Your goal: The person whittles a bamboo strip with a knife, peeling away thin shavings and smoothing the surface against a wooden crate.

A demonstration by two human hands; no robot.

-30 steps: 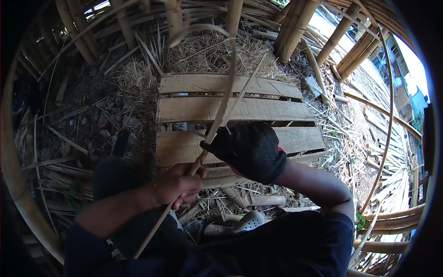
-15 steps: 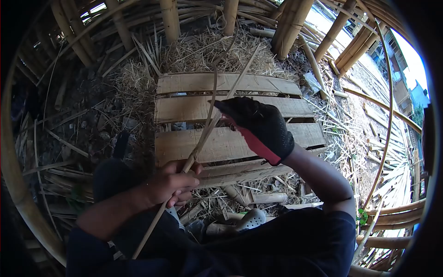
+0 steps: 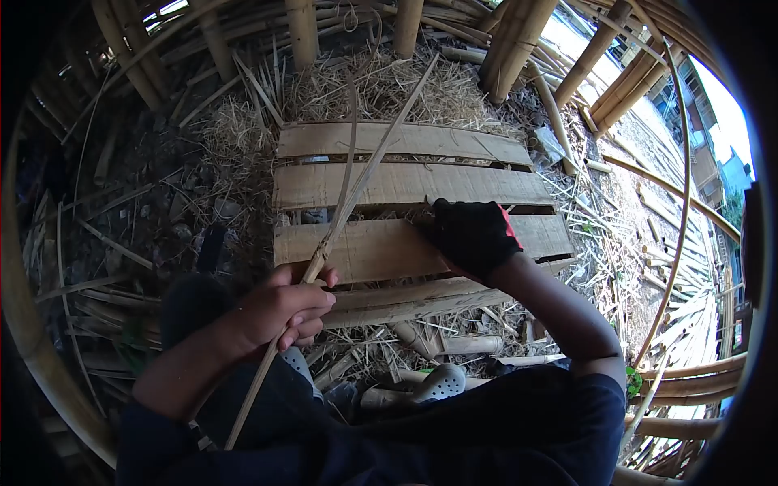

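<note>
My left hand (image 3: 285, 306) is bare and closed round a long bamboo strip (image 3: 261, 379) at the lower centre left. Above my fingers the strip forks at a rough node. A thin curved split (image 3: 349, 146) runs up to the far side, and a straighter, wider split (image 3: 387, 139) leans right. My right hand (image 3: 474, 239), in a black and red glove, is curled low over the slatted wooden bench (image 3: 324, 247), apart from the strip. A small pale tip (image 3: 429, 200) shows at its upper left; whatever it grips is mostly hidden.
Bamboo posts (image 3: 519, 49) stand behind a heap of straw-like shavings (image 3: 235, 134). Cut bamboo pieces (image 3: 474, 346) lie before the bench. A long curved pole (image 3: 687, 178) arches at the right. A perforated grey shoe (image 3: 444, 382) shows below.
My right hand has moved away from the strip, rightward and down over the bench, and turned over. The two splits now spread wider apart. My left hand has shifted slightly left.
</note>
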